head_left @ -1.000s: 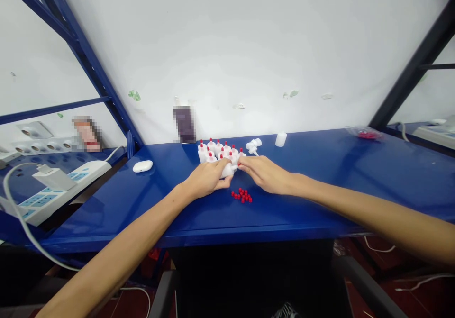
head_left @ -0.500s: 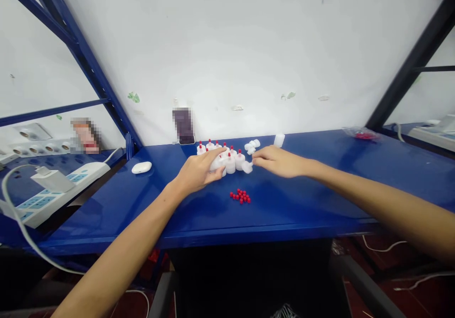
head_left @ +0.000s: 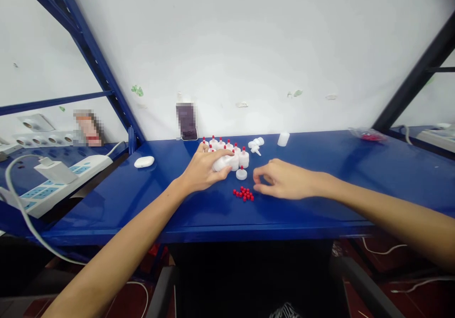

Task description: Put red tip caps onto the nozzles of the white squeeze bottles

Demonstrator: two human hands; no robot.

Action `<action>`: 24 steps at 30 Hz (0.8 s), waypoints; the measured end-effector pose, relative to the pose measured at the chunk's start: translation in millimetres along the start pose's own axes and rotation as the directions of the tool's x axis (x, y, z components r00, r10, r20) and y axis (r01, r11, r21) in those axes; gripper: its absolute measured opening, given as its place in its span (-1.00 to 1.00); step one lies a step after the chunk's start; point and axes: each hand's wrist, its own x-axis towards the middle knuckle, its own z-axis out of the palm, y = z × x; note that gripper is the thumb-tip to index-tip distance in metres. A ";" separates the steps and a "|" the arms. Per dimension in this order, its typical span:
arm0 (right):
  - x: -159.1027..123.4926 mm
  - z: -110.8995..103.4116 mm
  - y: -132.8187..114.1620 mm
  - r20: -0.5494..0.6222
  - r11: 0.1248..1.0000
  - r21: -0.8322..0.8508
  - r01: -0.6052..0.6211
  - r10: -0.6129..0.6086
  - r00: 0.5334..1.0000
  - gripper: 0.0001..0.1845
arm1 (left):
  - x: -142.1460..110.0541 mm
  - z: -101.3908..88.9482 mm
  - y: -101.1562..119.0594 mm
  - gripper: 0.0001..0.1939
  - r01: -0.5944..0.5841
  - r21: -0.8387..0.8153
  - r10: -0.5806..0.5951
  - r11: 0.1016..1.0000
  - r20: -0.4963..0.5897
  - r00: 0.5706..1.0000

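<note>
My left hand [head_left: 204, 168] is wrapped round a white plastic bottle [head_left: 222, 163] that lies tilted toward the right; its far end is covered by the fingers. Behind it stand several white bottles [head_left: 243, 159] with red tips, close together. On the table to the right of the held bottle, a white lid with a red tip [head_left: 241, 174] sits upright, touched by neither hand. My right hand [head_left: 286, 180] hovers to the right of a scatter of small red caps [head_left: 244, 195]. Its fingers are curled with a gap between thumb and forefinger, and nothing shows in them.
White nozzle lids [head_left: 256, 144] lie behind the bottles, and a lone white bottle [head_left: 283, 139] stands farther right. A phone [head_left: 186, 121] leans on the wall. An earbud case [head_left: 144, 162] and a power strip [head_left: 53, 185] are to the left. A plastic bag with red pieces [head_left: 369, 135] lies far right.
My right hand first gripped the nozzle at the left hand's bottle, then held a white lid off to the right. Now the lid stands on the table and that hand has drawn nearer me.
</note>
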 end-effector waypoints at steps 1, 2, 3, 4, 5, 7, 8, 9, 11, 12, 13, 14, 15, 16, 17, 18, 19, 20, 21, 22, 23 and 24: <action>-4.1 2.4 -3.7 0.029 1.000 0.004 0.012 -0.012 1.000 -0.78 | 0.1 0.2 1.3 -0.62 0.008 -0.013 -0.008 1.000 0.020 1.000; -6.6 5.4 -7.0 0.042 1.000 -0.006 0.019 -0.018 0.999 -0.76 | 0.0 0.6 2.5 -0.62 0.017 -0.027 -0.016 0.999 0.037 0.999; -7.6 8.7 -9.8 0.042 0.999 -0.027 0.021 -0.020 0.999 -0.73 | -0.2 1.2 3.7 -0.62 0.026 -0.040 -0.024 0.999 0.050 0.998; -7.5 12.0 -11.9 0.033 0.998 -0.053 0.024 -0.022 0.999 -0.70 | -0.5 2.0 4.8 -0.63 0.030 -0.051 -0.027 0.998 0.061 0.998; -6.7 15.1 -13.2 0.027 0.996 -0.077 0.033 -0.031 0.999 -0.68 | -0.9 2.8 5.7 -0.64 0.032 -0.060 -0.028 0.998 0.071 0.997; -4.2 19.9 -13.6 0.041 0.993 -0.096 0.072 -0.068 0.997 -0.68 | -1.5 4.2 7.2 -0.64 0.027 -0.071 -0.020 0.997 0.089 0.996; -3.3 21.4 -13.0 0.058 0.992 -0.088 0.093 -0.088 0.994 -0.70 | -1.7 4.8 7.8 -0.64 0.024 -0.073 -0.017 0.997 0.096 0.995; -2.8 22.3 -12.0 0.072 0.991 -0.077 0.111 -0.105 0.992 -0.73 | -1.7 5.2 8.3 -0.64 0.022 -0.075 -0.014 0.997 0.105 0.994; -2.7 22.3 -9.8 0.085 0.990 -0.063 0.129 -0.124 0.989 -0.78 | -1.5 5.7 9.1 -0.62 0.021 -0.066 -0.012 0.998 0.125 0.992; -2.8 21.5 -9.0 0.078 0.990 -0.059 0.129 -0.124 0.989 -0.79 | -1.2 5.9 9.3 -0.62 0.018 -0.052 -0.011 0.998 0.129 0.992; -2.7 20.3 -8.3 0.061 0.991 -0.053 0.124 -0.121 0.991 -0.81 | -0.9 6.1 9.5 -0.61 0.013 -0.034 -0.008 0.999 0.131 0.991; -2.2 18.7 -7.8 0.029 0.992 -0.040 0.116 -0.115 0.993 -0.81 | -0.5 6.3 9.7 -0.61 0.004 -0.016 -0.002 1.000 0.131 0.991; -1.2 16.8 -7.4 -0.021 0.994 -0.018 0.108 -0.108 0.994 -0.82 | -0.1 6.6 9.8 -0.62 -0.006 -0.001 0.006 1.000 0.130 0.992; 0.5 14.7 -7.2 -0.086 0.994 0.012 0.105 -0.103 0.991 -0.82 | 0.3 6.9 10.1 -0.62 -0.017 0.008 0.016 1.000 0.131 0.991; 2.6 12.7 -6.9 -0.159 0.993 0.047 0.112 -0.104 0.982 -0.81 | 0.6 7.1 10.4 -0.62 -0.029 0.008 0.028 1.000 0.140 0.990; 5.2 11.0 -6.6 -0.230 0.989 0.079 0.127 -0.106 0.967 -0.80 | 0.8 7.2 10.8 -0.62 -0.041 0.000 0.041 0.999 0.155 0.987; 7.9 9.6 -6.3 -0.289 0.984 0.104 0.146 -0.111 0.951 -0.79 | 1.0 7.3 11.3 -0.62 -0.050 -0.013 0.051 0.999 0.171 0.984; 10.6 8.9 -6.0 -0.335 0.980 0.117 0.163 -0.115 0.935 -0.78 | 1.0 7.3 11.9 -0.62 -0.056 -0.027 0.060 0.998 0.184 0.981; 13.0 8.8 -5.7 -0.364 0.977 0.123 0.176 -0.120 0.924 -0.77 | 0.8 7.3 12.5 -0.62 -0.062 -0.040 0.068 0.997 0.193 0.979; 14.9 9.3 -5.5 -0.377 0.975 0.123 0.184 -0.126 0.917 -0.77 | 0.5 7.2 13.1 -0.63 -0.065 -0.052 0.074 0.997 0.196 0.978; 16.1 10.3 -5.5 -0.386 0.975 0.121 0.188 -0.129 0.914 -0.77 | 0.2 7.2 13.6 -0.64 -0.068 -0.060 0.078 0.996 0.192 0.978; 16.7 11.6 -5.5 -0.391 0.975 0.119 0.190 -0.129 0.911 -0.77 | -0.2 7.3 14.1 -0.65 -0.068 -0.065 0.079 0.996 0.184 0.980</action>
